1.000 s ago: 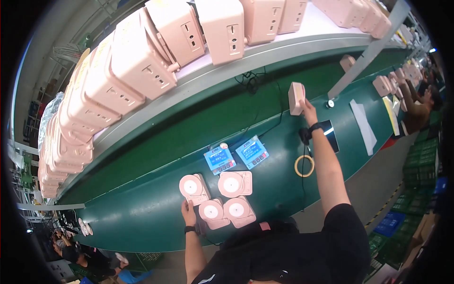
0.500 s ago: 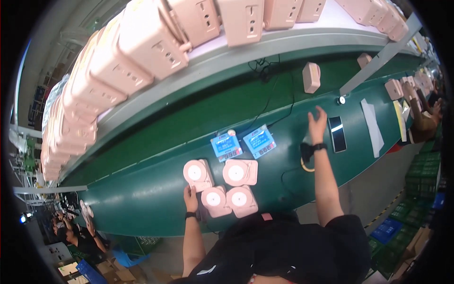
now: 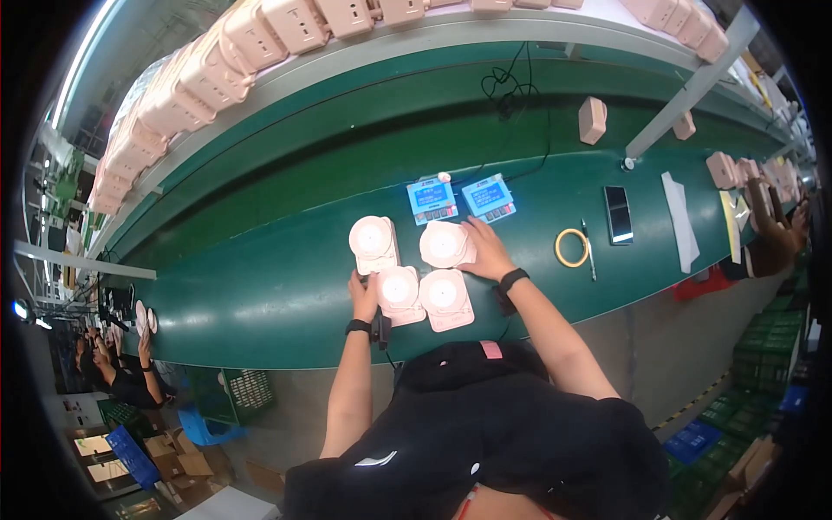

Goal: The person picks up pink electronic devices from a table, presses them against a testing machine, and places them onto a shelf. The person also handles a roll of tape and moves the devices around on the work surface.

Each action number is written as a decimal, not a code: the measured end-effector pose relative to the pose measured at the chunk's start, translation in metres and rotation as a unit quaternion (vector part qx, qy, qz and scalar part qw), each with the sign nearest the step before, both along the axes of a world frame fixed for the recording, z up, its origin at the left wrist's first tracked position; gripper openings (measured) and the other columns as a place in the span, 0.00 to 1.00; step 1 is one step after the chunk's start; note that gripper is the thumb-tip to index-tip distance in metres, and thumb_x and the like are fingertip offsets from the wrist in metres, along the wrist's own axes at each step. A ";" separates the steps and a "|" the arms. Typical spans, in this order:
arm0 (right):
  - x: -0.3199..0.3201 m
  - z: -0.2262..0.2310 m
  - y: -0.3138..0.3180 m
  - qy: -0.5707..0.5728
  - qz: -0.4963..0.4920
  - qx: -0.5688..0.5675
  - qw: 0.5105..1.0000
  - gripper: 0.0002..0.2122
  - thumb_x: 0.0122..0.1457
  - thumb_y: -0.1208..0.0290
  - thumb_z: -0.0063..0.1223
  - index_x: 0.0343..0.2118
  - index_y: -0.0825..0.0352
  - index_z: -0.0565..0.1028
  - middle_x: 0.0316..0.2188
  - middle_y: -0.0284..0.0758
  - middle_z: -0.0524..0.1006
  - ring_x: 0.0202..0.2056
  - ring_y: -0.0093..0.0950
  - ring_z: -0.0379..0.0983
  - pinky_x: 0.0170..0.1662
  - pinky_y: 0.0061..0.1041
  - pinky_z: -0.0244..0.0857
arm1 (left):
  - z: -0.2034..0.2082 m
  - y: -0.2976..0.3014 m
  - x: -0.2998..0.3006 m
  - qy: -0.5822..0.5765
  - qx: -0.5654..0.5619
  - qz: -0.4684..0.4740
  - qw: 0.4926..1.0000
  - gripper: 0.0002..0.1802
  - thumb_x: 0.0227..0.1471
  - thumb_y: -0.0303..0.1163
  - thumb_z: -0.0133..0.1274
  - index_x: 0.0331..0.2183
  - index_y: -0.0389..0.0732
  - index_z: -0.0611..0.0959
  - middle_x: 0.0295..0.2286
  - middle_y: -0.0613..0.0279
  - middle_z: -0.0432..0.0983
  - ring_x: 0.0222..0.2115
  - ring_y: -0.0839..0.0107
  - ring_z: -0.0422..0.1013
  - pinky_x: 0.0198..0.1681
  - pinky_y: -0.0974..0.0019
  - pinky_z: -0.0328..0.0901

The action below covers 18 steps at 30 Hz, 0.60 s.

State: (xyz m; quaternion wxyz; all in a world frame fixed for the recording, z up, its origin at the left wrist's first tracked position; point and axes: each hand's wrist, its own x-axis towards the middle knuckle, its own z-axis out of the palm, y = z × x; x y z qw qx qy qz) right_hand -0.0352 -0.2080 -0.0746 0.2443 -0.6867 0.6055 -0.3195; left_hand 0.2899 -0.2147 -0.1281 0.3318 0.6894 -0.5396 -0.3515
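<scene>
Several pink devices shaped like small record players, each with a round white disc, lie close together on the green bench. My right hand (image 3: 490, 253) holds the right side of the far-right pink record player (image 3: 445, 243), thumb and fingers apart around its edge. My left hand (image 3: 364, 297) rests at the left side of the near-left pink record player (image 3: 399, 291), just below the far-left one (image 3: 373, 243); its fingers are extended. Beside these lies the near-right pink record player (image 3: 446, 297). Two blue boxes with lit screens, a left one (image 3: 432, 202) and a right one (image 3: 489, 198), stand behind them.
Right of my hands lie a yellow tape roll (image 3: 570, 249), a pen (image 3: 589, 251), a phone (image 3: 619, 215) and a white strip (image 3: 680, 221). Pink units line the overhead shelf (image 3: 373, 50). A metal post (image 3: 693, 82) rises at right. Co-workers sit at both ends.
My right hand has moved left from beside the phone to the far-right pink record player, uncovering the tape roll and pen. The view has tilted, and the shelf sits higher in it.
</scene>
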 end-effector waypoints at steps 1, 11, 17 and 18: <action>0.000 -0.005 0.000 0.020 0.014 -0.005 1.000 0.39 0.35 0.63 0.68 0.53 0.66 0.61 0.54 0.46 0.60 0.57 0.45 0.53 0.58 0.37 0.51 | 0.000 0.013 -0.005 -0.018 -0.008 -0.012 1.000 0.28 0.53 0.42 0.50 0.48 0.31 0.67 0.43 0.44 0.64 0.40 0.59 0.66 0.44 0.60 0.61; 0.002 -0.009 0.024 0.102 -0.047 -0.014 0.994 0.44 0.31 0.59 0.70 0.54 0.66 0.61 0.45 0.45 0.64 0.47 0.44 0.60 0.52 0.36 0.58 | -0.013 0.066 -0.011 -0.047 -0.035 -0.063 0.996 0.28 0.50 0.42 0.51 0.46 0.29 0.68 0.44 0.40 0.63 0.45 0.46 0.60 0.51 0.53 0.54; -0.017 -0.010 0.069 0.102 -0.128 0.027 0.986 0.45 0.29 0.58 0.70 0.54 0.67 0.60 0.45 0.46 0.63 0.47 0.44 0.59 0.51 0.36 0.58 | -0.019 0.064 -0.008 -0.070 -0.050 -0.066 0.994 0.27 0.51 0.43 0.50 0.44 0.29 0.69 0.43 0.40 0.64 0.44 0.45 0.61 0.50 0.53 0.55; -0.021 -0.011 0.076 0.097 -0.140 0.032 0.985 0.46 0.29 0.58 0.70 0.55 0.68 0.60 0.45 0.46 0.63 0.47 0.43 0.58 0.51 0.36 0.57 | -0.020 0.064 -0.007 -0.070 -0.057 -0.064 0.994 0.27 0.51 0.43 0.50 0.44 0.29 0.70 0.43 0.40 0.64 0.44 0.45 0.61 0.50 0.53 0.55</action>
